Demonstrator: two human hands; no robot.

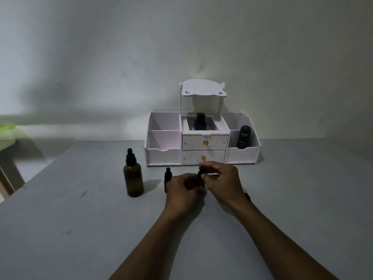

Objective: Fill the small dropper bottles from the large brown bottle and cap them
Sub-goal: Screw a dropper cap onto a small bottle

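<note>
The large brown bottle (pixel 133 179) stands upright on the grey table (pixel 80 229) at the left, with its black dropper cap on. A small dark dropper bottle (pixel 167 176) with its cap on stands just right of it, partly hidden by my left hand (pixel 182 194). That hand grips the body of a second small dropper bottle (pixel 200 179), which is mostly hidden. My right hand (pixel 221 178) pinches the black cap at the top of that same bottle.
A white desk organiser (pixel 202 138) with two drawers stands against the wall behind my hands. A black bottle (pixel 199 122) sits in its middle compartment and a black Kahf tube (pixel 243 137) in its right one. A chair (pixel 8 142) is at the far left.
</note>
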